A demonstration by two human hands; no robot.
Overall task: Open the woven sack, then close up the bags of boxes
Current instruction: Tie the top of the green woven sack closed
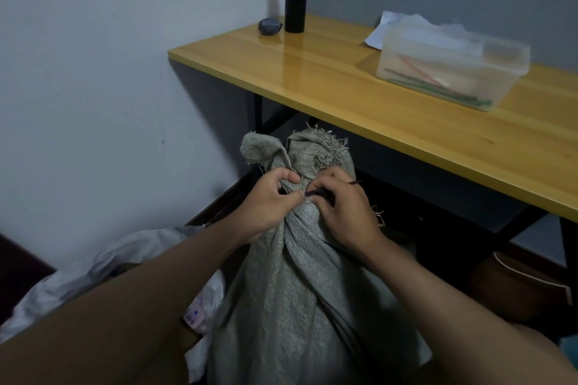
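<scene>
Pinching the thin black tie (316, 193), both the left hand (269, 200) and right hand (342, 206) curl fingers at the grey woven sack (294, 291) neck; maybe a cable tie.

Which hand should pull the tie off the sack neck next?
Right. The right hand already pinches the dark tie at the sack neck, while the left hand grips the gathered fabric beside it, likely best kept steadying.
</scene>
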